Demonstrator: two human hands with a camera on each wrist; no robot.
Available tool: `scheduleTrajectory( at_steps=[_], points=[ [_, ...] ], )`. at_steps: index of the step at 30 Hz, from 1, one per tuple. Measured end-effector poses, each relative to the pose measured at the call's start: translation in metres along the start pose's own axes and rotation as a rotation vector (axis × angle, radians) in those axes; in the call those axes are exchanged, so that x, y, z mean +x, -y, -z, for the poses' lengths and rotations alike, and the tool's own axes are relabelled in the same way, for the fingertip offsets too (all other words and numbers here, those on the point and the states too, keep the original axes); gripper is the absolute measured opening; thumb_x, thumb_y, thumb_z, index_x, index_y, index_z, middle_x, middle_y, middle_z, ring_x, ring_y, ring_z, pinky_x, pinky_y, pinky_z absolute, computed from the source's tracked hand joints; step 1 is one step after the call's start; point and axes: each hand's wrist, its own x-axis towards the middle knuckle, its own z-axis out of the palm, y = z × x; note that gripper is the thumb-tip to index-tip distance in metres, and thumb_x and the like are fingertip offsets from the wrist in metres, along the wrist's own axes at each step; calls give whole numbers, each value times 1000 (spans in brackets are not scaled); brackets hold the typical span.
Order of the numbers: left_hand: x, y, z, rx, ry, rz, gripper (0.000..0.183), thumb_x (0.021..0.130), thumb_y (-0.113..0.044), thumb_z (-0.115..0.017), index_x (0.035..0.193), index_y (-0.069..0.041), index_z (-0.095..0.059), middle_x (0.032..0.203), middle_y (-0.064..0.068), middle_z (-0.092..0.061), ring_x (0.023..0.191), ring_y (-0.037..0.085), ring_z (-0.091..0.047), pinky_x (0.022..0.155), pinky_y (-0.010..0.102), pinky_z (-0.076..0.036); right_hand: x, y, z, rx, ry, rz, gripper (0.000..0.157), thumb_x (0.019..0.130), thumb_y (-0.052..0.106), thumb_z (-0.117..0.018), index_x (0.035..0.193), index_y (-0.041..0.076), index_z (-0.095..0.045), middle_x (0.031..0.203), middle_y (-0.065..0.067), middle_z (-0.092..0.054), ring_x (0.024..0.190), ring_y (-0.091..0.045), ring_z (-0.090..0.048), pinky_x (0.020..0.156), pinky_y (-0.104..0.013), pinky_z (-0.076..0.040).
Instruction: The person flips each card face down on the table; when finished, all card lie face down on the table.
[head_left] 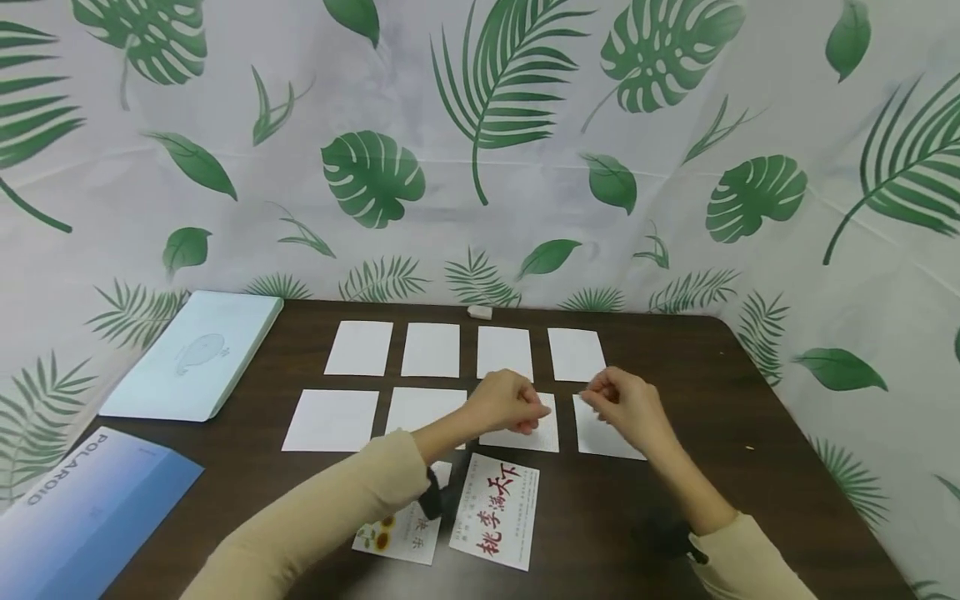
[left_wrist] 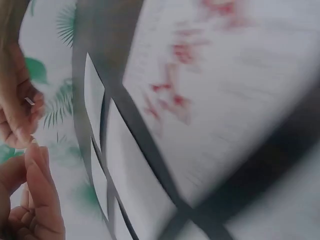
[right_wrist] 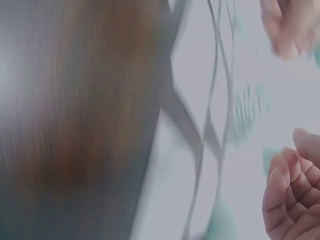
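My left hand (head_left: 510, 404) is above the front row of white cards, its fingers curled and thumb against the index finger. To its right, over the rightmost front card (head_left: 600, 433), my right hand (head_left: 626, 408) has curled fingers, with the thumb close to the index fingertip. A gap parts the hands in the head view. In the right wrist view, the right fingers (right_wrist: 280, 195) curl toward the palm and nothing shows in them. The left fingertips (left_wrist: 37, 155) come together in the left wrist view; I cannot tell whether something tiny is between them.
White cards lie in two rows, a back one (head_left: 360, 348) among them. Nearer me are a card with red characters (head_left: 498, 512) and a sunflower card (head_left: 401, 533), partly behind my left sleeve. A pale blue book (head_left: 198, 354), blue Polaroid box (head_left: 97, 517) and small white block (head_left: 480, 312) also lie there.
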Motion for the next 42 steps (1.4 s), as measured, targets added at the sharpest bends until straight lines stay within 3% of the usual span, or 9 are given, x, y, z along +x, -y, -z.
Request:
scheduleTrajectory(
  at_steps=[4,9,15,19,24,29,36,42],
  points=[
    [-34,24,29,-83,-14,33,14,84,-14,-70,78,-2,-65,62,3,-66,52,9,-63,52,23,-56,-5,37,-42,169,119,60,11,81,7,-72,87,3,-64,67,0,-60,55,-4,-53,47,-19,-47],
    [-78,54,58,-78,-100,80,16,82,-13,-72,86,0,-63,68,5,-66,56,11,-63,54,27,-57,-16,70,-80,245,238,118,14,80,7,-72,91,1,-65,71,2,-58,62,-3,-50,52,-17,-47],
    [-120,77,79,3,-198,125,25,77,-11,-76,92,3,-62,73,3,-62,60,10,-57,51,21,-52,-26,89,-110,190,331,168,20,76,7,-76,92,2,-65,74,3,-54,65,-4,-46,54,-16,-43],
    [-139,86,83,5,-230,144,26,76,-10,-76,92,3,-61,74,4,-62,61,10,-57,51,20,-52,-28,96,-122,87,325,182,28,72,12,-80,94,3,-65,78,0,-54,68,-7,-45,56,-16,-41],
    [-152,96,84,-13,-243,194,26,75,-9,-76,94,1,-61,75,3,-62,61,10,-58,53,20,-52,-31,104,-130,-65,302,199,41,68,22,-84,98,4,-63,86,-1,-53,70,-7,-41,58,-17,-40],
    [-156,103,86,-34,-253,204,28,75,-9,-76,96,2,-61,77,4,-64,61,10,-60,53,21,-53,-29,109,-130,-136,320,216,40,69,24,-83,94,7,-58,86,0,-49,70,-8,-37,56,-17,-36],
    [-158,106,84,-36,-275,233,30,75,-9,-77,99,2,-62,80,4,-63,65,11,-58,54,19,-51,-24,110,-130,-98,387,187,41,70,21,-83,93,9,-51,82,1,-47,68,-9,-38,54,-18,-35],
    [-155,107,81,-40,-257,186,26,78,-9,-75,97,1,-62,78,4,-63,65,11,-57,55,18,-51,-27,109,-136,-8,367,165,34,75,12,-78,91,11,-48,72,5,-49,60,-6,-41,50,-17,-34]
  ],
)
